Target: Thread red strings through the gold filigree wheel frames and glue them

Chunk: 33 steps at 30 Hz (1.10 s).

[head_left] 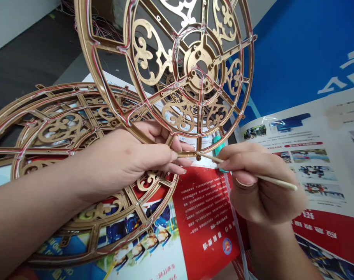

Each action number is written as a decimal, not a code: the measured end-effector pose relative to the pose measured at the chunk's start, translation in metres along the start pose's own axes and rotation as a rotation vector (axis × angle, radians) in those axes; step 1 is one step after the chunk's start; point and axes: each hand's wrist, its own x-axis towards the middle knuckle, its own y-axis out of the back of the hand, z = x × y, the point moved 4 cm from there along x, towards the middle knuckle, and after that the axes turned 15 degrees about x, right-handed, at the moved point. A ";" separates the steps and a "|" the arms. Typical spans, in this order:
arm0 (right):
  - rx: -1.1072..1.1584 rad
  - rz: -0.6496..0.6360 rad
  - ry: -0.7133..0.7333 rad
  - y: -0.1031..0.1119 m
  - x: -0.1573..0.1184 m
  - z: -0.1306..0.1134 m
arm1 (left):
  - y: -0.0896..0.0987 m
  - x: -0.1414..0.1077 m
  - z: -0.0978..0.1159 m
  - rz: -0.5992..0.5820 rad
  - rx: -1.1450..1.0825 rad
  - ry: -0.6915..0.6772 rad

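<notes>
My left hand [144, 149] grips the lower rim of a round gold openwork frame [198, 60], thumb in front and fingers behind. The frame is held up and tilted; red and white wires run along its rings and spokes. Pinched in my right hand [261, 179] is a thin pale wooden stick [277, 182]. Its tip touches the frame's bottom rim, close to a small tab there. Below and to the left lies a second gold frame [91, 251] of the same kind, with similar wires, partly hidden by my left forearm.
Printed sheets in red and white [206, 210] cover the surface under the frames. A blue panel with white lettering [299, 50] is at the right. A green object [219, 144] shows partly behind the right hand's stick. Loose wires [102, 27] lie at the back left.
</notes>
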 end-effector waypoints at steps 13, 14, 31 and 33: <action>-0.017 -0.024 0.042 0.001 -0.001 -0.001 | 0.000 0.000 0.000 -0.002 -0.009 0.018; -0.028 -0.015 0.050 0.000 -0.002 0.000 | 0.000 0.000 0.000 -0.001 -0.009 0.016; -0.115 0.098 0.023 0.005 -0.006 0.000 | -0.003 0.000 0.002 -0.039 0.008 0.007; -0.126 0.109 0.016 0.006 -0.006 -0.001 | -0.003 0.000 0.002 -0.032 -0.001 -0.001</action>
